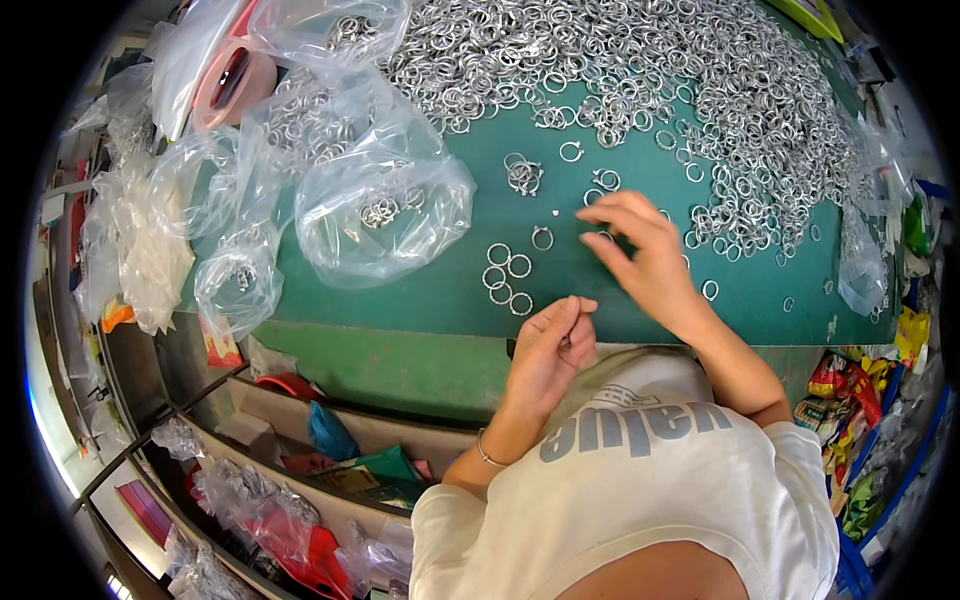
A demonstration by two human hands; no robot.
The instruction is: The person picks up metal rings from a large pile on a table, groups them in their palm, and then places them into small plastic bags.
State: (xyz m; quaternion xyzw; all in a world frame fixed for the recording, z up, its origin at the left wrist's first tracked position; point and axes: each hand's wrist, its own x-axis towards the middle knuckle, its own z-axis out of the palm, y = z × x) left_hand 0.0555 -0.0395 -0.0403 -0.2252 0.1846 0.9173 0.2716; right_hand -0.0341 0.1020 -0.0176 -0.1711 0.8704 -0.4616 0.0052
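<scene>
My left hand (553, 345) is closed at the table's near edge, thumb pressed to the fingers; anything inside the pinch is hidden. Over the green table (420, 300), my right hand (645, 250) reaches in with thumb and fingers apart, slightly blurred. It is nearest to a few silver metal rings (606, 180), partly covering some of them. Several plain-looking rings (510, 266) lie touching in a small group, left of and beyond my left hand. A single ring (542, 238) lies between that group and my right hand. Farther off sits a small stack of rings (523, 175).
A large heap of silver rings (770, 130) spreads over the table's far and right side. Clear plastic bags (400, 240) holding rings lie at left, near a pink tape dispenser (235, 85). Below left stands a shelf (380, 490) with bags; colourful packets (840, 390) are at right.
</scene>
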